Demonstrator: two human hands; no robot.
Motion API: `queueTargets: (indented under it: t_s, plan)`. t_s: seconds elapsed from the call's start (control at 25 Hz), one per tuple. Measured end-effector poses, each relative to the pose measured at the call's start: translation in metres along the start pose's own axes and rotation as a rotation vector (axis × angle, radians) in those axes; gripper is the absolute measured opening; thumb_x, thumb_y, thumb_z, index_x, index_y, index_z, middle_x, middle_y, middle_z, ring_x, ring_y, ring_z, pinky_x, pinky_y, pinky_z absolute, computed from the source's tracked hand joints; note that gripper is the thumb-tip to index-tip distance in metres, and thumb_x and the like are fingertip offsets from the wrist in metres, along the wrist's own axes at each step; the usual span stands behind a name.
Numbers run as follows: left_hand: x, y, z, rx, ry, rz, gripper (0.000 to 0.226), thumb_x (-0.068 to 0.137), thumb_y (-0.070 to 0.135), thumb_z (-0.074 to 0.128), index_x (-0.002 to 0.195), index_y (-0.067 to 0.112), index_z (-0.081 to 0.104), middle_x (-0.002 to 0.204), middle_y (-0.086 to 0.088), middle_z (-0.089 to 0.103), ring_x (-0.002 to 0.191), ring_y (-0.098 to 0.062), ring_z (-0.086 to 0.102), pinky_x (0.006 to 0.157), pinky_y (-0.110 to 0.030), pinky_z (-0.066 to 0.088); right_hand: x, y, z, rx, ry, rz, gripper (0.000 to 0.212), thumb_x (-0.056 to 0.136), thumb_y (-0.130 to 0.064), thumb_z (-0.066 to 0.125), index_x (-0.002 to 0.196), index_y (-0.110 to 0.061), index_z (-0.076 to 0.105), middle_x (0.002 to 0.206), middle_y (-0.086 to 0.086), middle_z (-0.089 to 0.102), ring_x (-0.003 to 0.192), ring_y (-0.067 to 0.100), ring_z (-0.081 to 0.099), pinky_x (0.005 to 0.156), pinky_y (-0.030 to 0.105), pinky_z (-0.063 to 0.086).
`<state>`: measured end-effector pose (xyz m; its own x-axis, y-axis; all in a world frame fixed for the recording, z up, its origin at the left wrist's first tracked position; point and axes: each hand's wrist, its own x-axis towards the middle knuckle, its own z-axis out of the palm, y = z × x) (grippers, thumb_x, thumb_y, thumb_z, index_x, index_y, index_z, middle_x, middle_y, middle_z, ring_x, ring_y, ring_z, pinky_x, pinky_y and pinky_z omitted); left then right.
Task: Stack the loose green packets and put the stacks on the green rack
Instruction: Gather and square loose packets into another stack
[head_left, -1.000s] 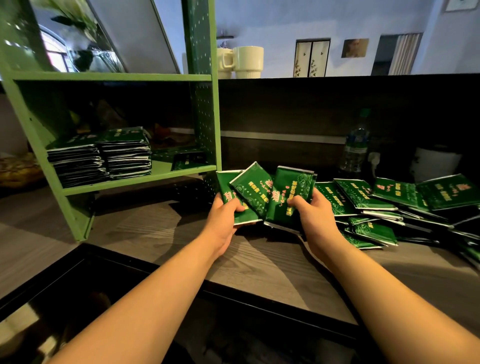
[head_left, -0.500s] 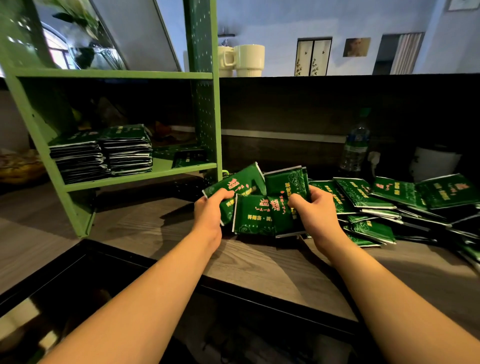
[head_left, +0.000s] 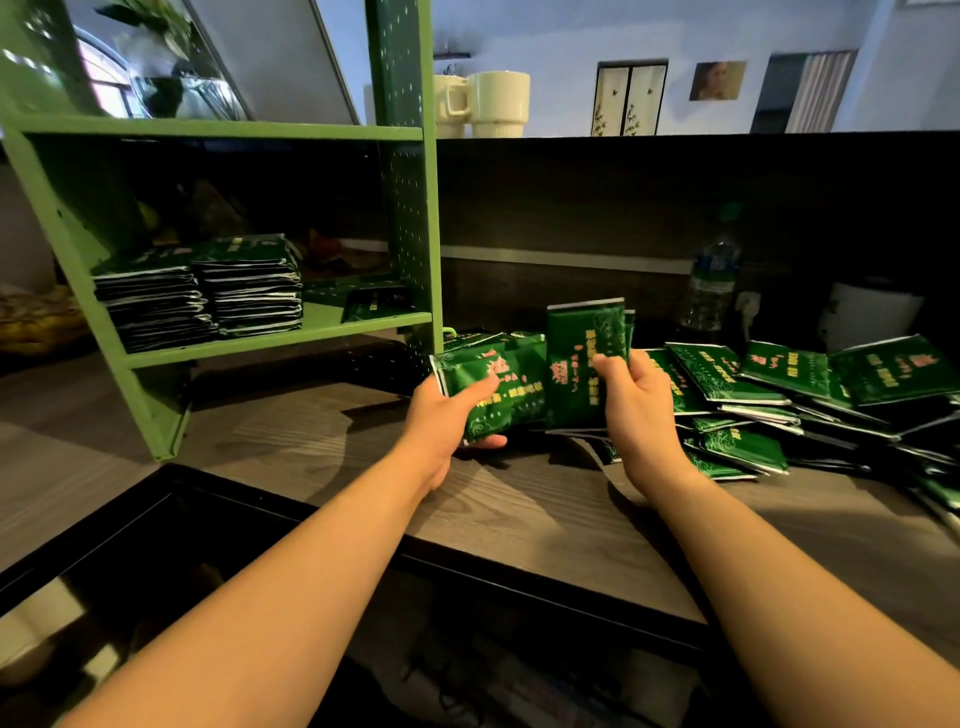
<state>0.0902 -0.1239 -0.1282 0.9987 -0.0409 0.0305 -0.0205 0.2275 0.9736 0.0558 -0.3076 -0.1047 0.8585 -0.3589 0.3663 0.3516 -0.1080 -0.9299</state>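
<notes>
Two bare forearms reach forward over a grey wood-grain desk (head_left: 519, 514). The left hand (head_left: 441, 421) grips a bundle of glossy dark green packets with pink and yellow print (head_left: 493, 384), held roughly sideways, thumb on the top face and fingers curled beneath. The right hand (head_left: 636, 410) grips a second bundle of the same green packets (head_left: 584, 358), standing upright, thumb pressed on the front and fingers wrapped behind. The two bundles touch edge to edge just above the desk. How many packets each hand holds cannot be told.

To the right, a loose heap of green packets (head_left: 779, 384) sprawls across the desk, overlapping, its far end cut off by the frame edge. To the left stands a light green metal rack (head_left: 410, 208); its lower shelf carries two neat stacks of packets (head_left: 208, 291) side by side, with one more packet lying dimly behind. Dark shapes deeper in the rack are hard to make out. A clear plastic water bottle (head_left: 714, 275) stands in shadow behind the heap. Two cream mugs (head_left: 488, 104) sit on the dark ledge above.
</notes>
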Motion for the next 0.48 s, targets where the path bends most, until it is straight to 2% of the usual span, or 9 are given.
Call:
queueTargets:
  t_s: [0.08, 0.16, 0.24, 0.28, 0.4, 0.48]
  plan:
    - [0.0021, 0.0003, -0.0016, -0.074, 0.040, -0.032, 0.040, 0.090, 0.025, 0.074, 0.125, 0.015, 0.059, 0.129, -0.008, 0.065, 0.113, -0.031, 0.066, 0.052, -0.031, 0.057, 0.0028, 0.0006, -0.0009, 0.082, 0.014, 0.042, 0.024, 0.093, -0.008, 0.055, 0.071, -0.018, 0.058, 0.067, -0.011, 0.063, 0.061, 0.000, 0.058, 0.058, 0.019, 0.046]
    - [0.0034, 0.0003, -0.0001, -0.103, 0.029, -0.042, 0.043, 0.092, 0.029, 0.072, 0.130, 0.015, 0.057, 0.134, -0.008, 0.062, 0.119, -0.031, 0.063, 0.056, -0.033, 0.058, 0.0036, 0.0045, -0.0002, 0.147, -0.016, 0.104, 0.012, 0.090, -0.004, 0.061, 0.087, -0.015, 0.066, 0.081, -0.004, 0.073, 0.073, 0.008, 0.070, 0.063, 0.024, 0.055]
    - [0.0008, 0.0017, 0.0029, -0.146, -0.010, -0.059, 0.038, 0.097, 0.028, 0.065, 0.131, 0.014, 0.056, 0.133, -0.009, 0.064, 0.118, -0.031, 0.064, 0.058, -0.034, 0.060, 0.0014, 0.0055, 0.0017, 0.228, -0.049, 0.168, 0.015, 0.087, -0.003, 0.067, 0.099, -0.012, 0.067, 0.094, 0.007, 0.076, 0.084, 0.020, 0.074, 0.068, 0.033, 0.060]
    - [-0.0012, 0.0024, 0.0045, -0.166, -0.028, -0.072, 0.037, 0.098, 0.029, 0.063, 0.131, 0.014, 0.056, 0.131, -0.009, 0.066, 0.114, -0.031, 0.067, 0.059, -0.035, 0.061, 0.0003, 0.0060, 0.0019, 0.254, -0.057, 0.192, 0.018, 0.085, -0.003, 0.068, 0.101, -0.010, 0.066, 0.095, 0.008, 0.076, 0.084, 0.021, 0.074, 0.066, 0.032, 0.059]
    - [-0.0050, 0.0046, 0.0063, -0.151, -0.064, -0.071, 0.052, 0.087, 0.035, 0.072, 0.132, 0.013, 0.055, 0.127, -0.009, 0.069, 0.107, -0.030, 0.071, 0.061, -0.034, 0.061, -0.0026, 0.0052, 0.0014, 0.231, -0.100, 0.193, 0.019, 0.083, -0.004, 0.073, 0.101, -0.007, 0.066, 0.086, 0.007, 0.074, 0.062, 0.011, 0.070, 0.048, 0.021, 0.049]
    - [-0.0055, 0.0031, 0.0062, -0.083, -0.081, -0.037, 0.050, 0.085, 0.022, 0.075, 0.130, 0.010, 0.057, 0.121, -0.009, 0.072, 0.104, -0.027, 0.072, 0.060, -0.033, 0.061, -0.0044, 0.0074, 0.0022, 0.184, -0.168, 0.174, 0.024, 0.083, -0.007, 0.074, 0.105, -0.007, 0.065, 0.086, 0.009, 0.073, 0.060, 0.014, 0.065, 0.045, 0.022, 0.046]
